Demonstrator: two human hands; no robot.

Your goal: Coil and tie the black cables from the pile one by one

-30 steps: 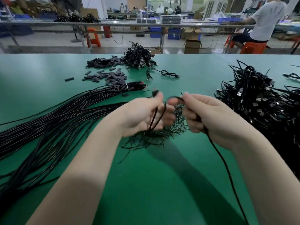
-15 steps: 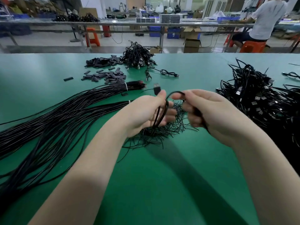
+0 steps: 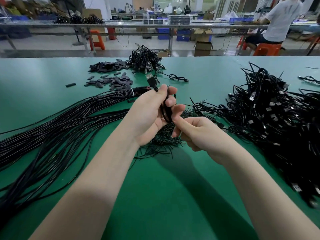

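Your two bare forearms reach out over the green table (image 3: 164, 196). Your right hand (image 3: 199, 134) sits nearest, fingers curled with the thumb up against the bottom of the cable loops; whether it pinches a tie I cannot tell. Just beyond it, your left hand (image 3: 150, 111) grips the coiled cable (image 3: 165, 110), fingers wrapped round the narrow loops, with the USB plug (image 3: 151, 80) sticking up above the thumb.

Under both hands lies a heap of thin black ties (image 3: 162, 141). To your left, a long bundle of straight cables (image 3: 60, 129) fans across the table, bound with a white band near its far end. To your right is the big tangled pile of cables (image 3: 277, 122) with silver plugs showing.

Farther out, flat dark sleeves (image 3: 112, 81) lie scattered, with a smaller heap of coiled cables (image 3: 145, 59) behind them and one coiled cable (image 3: 178, 77) lying alone.

Past the table edge, an open cardboard box (image 3: 203, 47) stands on the floor, contents hidden; blue crates (image 3: 183, 35) sit under the far bench, and a seated person (image 3: 277, 23) faces away.
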